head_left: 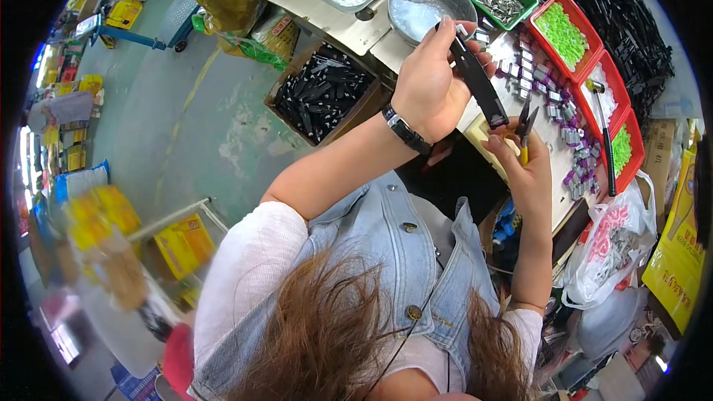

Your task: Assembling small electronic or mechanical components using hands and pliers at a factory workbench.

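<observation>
Left hand (433,82) closed on the long black part (479,80), which is tilted over the bench edge near the purple-and-silver pieces (553,96). Right hand (529,171) gripping yellow-handled pliers (524,125), just beside the part's lower end.

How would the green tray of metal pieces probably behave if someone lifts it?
The green tray is probably heavy for its size, since many metal-looking pieces fill it. Being open-topped, it may spill if tilted.
</observation>
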A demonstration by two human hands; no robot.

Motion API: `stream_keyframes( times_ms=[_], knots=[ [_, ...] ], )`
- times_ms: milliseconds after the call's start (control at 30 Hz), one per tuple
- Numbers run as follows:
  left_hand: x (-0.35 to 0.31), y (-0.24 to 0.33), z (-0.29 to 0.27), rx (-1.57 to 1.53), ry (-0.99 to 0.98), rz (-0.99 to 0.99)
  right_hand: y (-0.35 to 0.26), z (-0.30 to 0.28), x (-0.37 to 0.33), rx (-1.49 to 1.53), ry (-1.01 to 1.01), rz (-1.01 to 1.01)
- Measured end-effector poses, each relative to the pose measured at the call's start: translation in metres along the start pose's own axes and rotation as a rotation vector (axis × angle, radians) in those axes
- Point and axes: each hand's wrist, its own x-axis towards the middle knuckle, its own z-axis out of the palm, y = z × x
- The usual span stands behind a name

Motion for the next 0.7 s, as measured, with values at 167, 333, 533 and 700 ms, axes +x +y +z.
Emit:
stream_keyframes(
  times_ms=[167, 333, 533, 700],
  knots=[
    [-0.016, 0.015, 0.0, 0.31, -0.075, 0.071, -0.019, 0.002, 0.008, -0.363, 0.06, -0.175],
    [-0.037, 0.013, -0.033, 1.267, -0.207, 0.525, -0.033, 0.0, 0.018, -0.859, 0.011, -0.271],
    [-0.042, 0.021, -0.048, 1.269, -0.165, 0.517, -0.046, 0.03, 0.023, -0.997, -0.061, -0.237],
    [-0.039, 0.026, -0.06, 1.174, -0.093, 0.407, -0.041, 0.042, 0.033, -1.096, -0.046, -0.289]
  ],
)
